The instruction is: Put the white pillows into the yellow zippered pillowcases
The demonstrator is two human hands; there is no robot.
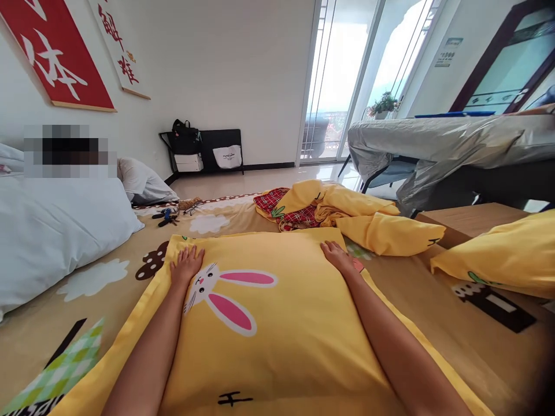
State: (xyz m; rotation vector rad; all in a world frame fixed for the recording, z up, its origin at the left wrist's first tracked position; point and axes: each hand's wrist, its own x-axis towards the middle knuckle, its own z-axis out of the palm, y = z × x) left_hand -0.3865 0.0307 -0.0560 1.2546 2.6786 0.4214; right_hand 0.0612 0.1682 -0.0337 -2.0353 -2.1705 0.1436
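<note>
In front of me lies a yellow pillow [299, 323] in a case printed with a white rabbit with pink ears. My left hand [187, 263] rests flat on its far left corner, fingers spread. On the far right edge lies my right hand [338, 254], its fingers stretched out over the cloth. Both palms touch the pillow from above, and neither hand grips anything I can see. The pillow rests on a tan patterned sheet [104, 306].
White pillows [65, 231] sit at the left. Crumpled yellow pillowcases [364, 214] with red plaid lie beyond my pillow, and another yellow pillow [507, 254] is at the right. Dark small tools [167, 215] lie on the sheet. A covered table [433, 138] stands back right.
</note>
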